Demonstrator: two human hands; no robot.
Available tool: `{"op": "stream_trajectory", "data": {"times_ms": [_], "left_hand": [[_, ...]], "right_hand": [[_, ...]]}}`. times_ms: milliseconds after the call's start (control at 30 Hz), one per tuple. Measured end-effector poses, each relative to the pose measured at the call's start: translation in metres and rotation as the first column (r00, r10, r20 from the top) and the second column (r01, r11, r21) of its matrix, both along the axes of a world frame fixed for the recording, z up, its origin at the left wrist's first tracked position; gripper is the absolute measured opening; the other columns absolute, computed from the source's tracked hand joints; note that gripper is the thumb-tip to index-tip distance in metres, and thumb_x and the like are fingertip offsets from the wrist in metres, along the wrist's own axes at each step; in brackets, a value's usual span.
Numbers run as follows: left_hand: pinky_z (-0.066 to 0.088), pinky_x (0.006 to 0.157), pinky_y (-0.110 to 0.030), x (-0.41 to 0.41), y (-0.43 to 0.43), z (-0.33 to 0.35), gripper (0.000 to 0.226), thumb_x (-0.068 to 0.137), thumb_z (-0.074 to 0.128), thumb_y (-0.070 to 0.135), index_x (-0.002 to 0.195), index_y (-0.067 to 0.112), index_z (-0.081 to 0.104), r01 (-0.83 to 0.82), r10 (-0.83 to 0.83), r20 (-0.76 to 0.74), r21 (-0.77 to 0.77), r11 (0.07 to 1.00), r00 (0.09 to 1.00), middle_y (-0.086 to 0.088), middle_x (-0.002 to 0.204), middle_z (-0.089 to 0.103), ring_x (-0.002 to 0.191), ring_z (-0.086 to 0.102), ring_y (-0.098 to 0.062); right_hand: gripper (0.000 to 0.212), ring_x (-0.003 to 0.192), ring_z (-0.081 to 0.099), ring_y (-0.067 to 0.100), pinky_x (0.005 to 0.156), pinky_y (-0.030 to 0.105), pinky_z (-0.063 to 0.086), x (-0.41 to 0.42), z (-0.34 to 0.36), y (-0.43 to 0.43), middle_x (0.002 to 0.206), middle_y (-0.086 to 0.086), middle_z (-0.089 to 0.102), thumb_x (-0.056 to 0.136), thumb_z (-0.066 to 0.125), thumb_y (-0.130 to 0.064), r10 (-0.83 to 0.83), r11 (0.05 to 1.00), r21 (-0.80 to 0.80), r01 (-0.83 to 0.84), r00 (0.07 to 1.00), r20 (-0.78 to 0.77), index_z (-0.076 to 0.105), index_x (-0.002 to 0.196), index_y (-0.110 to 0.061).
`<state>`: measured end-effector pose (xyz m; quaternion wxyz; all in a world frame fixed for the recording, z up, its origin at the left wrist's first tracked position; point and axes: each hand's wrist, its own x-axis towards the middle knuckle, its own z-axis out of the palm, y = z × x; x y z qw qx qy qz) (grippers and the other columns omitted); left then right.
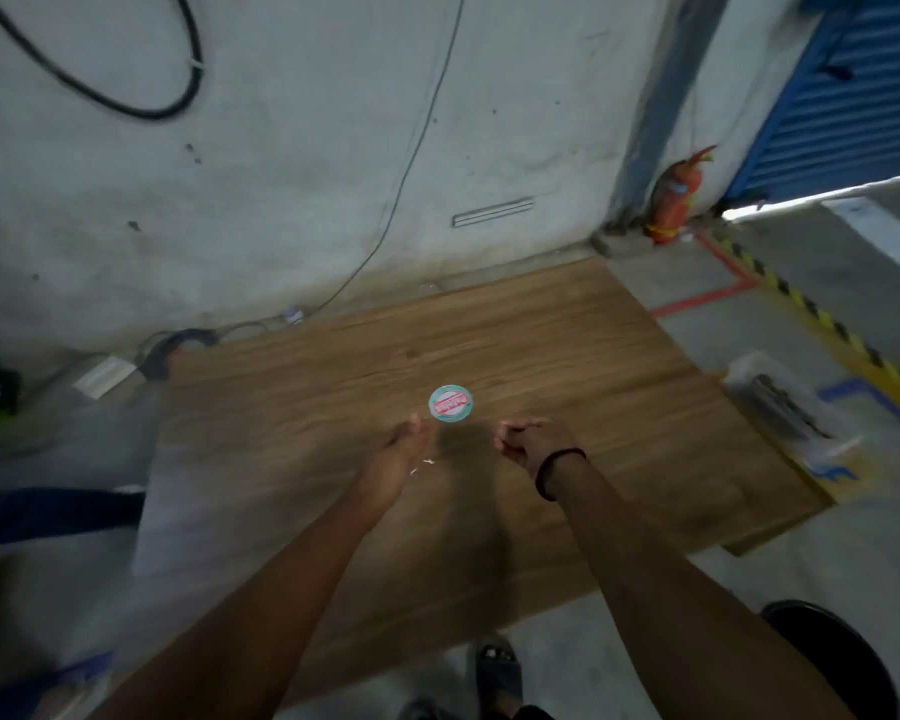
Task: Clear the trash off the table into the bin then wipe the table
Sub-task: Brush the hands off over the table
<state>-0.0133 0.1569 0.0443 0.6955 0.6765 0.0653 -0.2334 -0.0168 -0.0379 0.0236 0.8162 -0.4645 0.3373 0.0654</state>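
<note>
A round teal lid with a red label (pixel 451 403) lies flat near the middle of the wooden table (pixel 567 356). My left hand (pixel 398 454) hovers just below and left of the lid, fingers together and slightly cupped; a small white scrap (pixel 427 462) shows at its edge. My right hand (pixel 528 440) is to the right of the lid, fingers curled into a loose fist, a black band on its wrist. Whether either hand holds anything is hidden. A dark round bin (pixel 832 662) sits on the floor at the lower right.
A clear plastic box (pixel 785 407) stands beside the table's right edge. A red fire extinguisher (pixel 674 200) stands by the wall at the back. Cables (pixel 178 345) lie at the table's far left corner. My foot in a sandal (pixel 497 667) is below the near edge.
</note>
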Motion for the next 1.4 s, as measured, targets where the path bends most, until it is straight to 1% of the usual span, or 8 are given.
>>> {"op": "stream_trajectory", "data": {"times_ms": [100,233,367,633,767,900,1100,1400], "left_hand": [[0.041,0.075,-0.026,0.003,-0.004,-0.021,0.021,0.094,0.056,0.017,0.076,0.02,0.066,0.064,-0.167,0.221,0.409,0.91,0.961,-0.005,0.075,0.065,0.066,0.058,0.004],[0.048,0.082,-0.033,0.0,0.001,-0.051,0.028,0.093,0.05,0.023,0.101,0.011,0.073,0.06,-0.36,0.173,0.833,0.551,0.917,-0.017,0.106,0.07,0.099,0.065,-0.032],[0.046,0.086,-0.033,0.003,0.001,-0.067,0.026,0.094,0.052,0.021,0.111,0.011,0.07,0.074,-0.35,0.098,0.892,0.447,0.931,-0.015,0.111,0.069,0.105,0.064,-0.031],[0.031,0.059,-0.013,0.024,-0.008,-0.093,0.015,0.084,0.065,0.009,0.094,0.01,0.076,-0.06,-0.102,0.152,0.795,0.603,0.983,-0.007,0.097,0.073,0.089,0.066,-0.017],[0.038,0.068,-0.018,0.024,-0.009,-0.106,0.012,0.082,0.065,0.009,0.088,0.009,0.076,-0.145,0.023,0.169,0.759,0.635,0.985,-0.01,0.093,0.074,0.09,0.068,-0.024],[0.04,0.07,-0.024,0.025,-0.012,-0.111,0.014,0.088,0.062,0.013,0.091,0.007,0.074,-0.099,-0.047,0.16,0.789,0.606,0.986,-0.014,0.096,0.073,0.091,0.066,-0.03],[0.047,0.077,-0.027,0.027,-0.006,-0.111,0.021,0.078,0.058,0.02,0.08,0.011,0.076,-0.143,-0.063,0.265,0.687,0.712,0.962,-0.009,0.088,0.075,0.085,0.067,-0.023],[0.042,0.081,-0.022,0.03,0.002,-0.117,0.031,0.081,0.056,0.028,0.1,0.012,0.075,-0.123,-0.182,0.326,0.727,0.676,0.928,-0.008,0.103,0.073,0.097,0.066,-0.022]], "right_hand": [[0.027,0.05,0.064,0.02,0.039,0.025,0.053,-0.027,0.002,-0.014,0.059,0.012,0.064,0.081,0.054,0.022,-0.042,0.999,-0.026,0.041,0.999,-0.025,0.048,0.073,-0.003],[0.037,0.057,0.053,0.019,0.036,0.022,0.051,-0.047,-0.012,-0.009,0.065,0.012,0.052,0.081,0.054,0.022,0.003,0.991,-0.13,-0.013,0.997,-0.078,0.043,0.061,-0.008],[0.037,0.057,0.048,0.017,0.037,0.019,0.05,-0.042,-0.036,0.011,0.065,0.009,0.052,0.082,0.055,0.02,0.092,0.971,-0.21,-0.112,0.99,-0.106,0.047,0.059,-0.009],[0.03,0.029,0.051,0.006,0.034,0.016,0.045,-0.016,-0.072,0.016,0.04,0.0,0.057,0.081,0.058,0.017,0.207,0.944,-0.231,-0.237,0.967,-0.147,0.058,0.061,-0.005],[0.03,0.028,0.05,0.005,0.035,0.016,0.045,-0.009,-0.085,0.016,0.038,-0.002,0.057,0.082,0.058,0.017,0.239,0.934,-0.228,-0.274,0.956,-0.17,0.058,0.062,-0.006],[0.029,0.028,0.051,0.006,0.037,0.017,0.047,-0.002,-0.087,0.016,0.039,-0.002,0.057,0.082,0.059,0.015,0.281,0.927,-0.202,-0.316,0.942,-0.185,0.058,0.063,-0.007],[0.026,0.031,0.054,0.005,0.04,0.015,0.05,0.015,-0.079,0.008,0.037,-0.002,0.059,0.08,0.061,0.016,0.296,0.919,-0.236,-0.315,0.948,-0.114,0.06,0.064,-0.005],[0.027,0.031,0.053,0.005,0.039,0.017,0.049,0.017,-0.081,-0.002,0.046,0.001,0.059,0.081,0.061,0.013,0.325,0.903,-0.243,-0.355,0.933,-0.154,0.06,0.064,-0.007]]}}
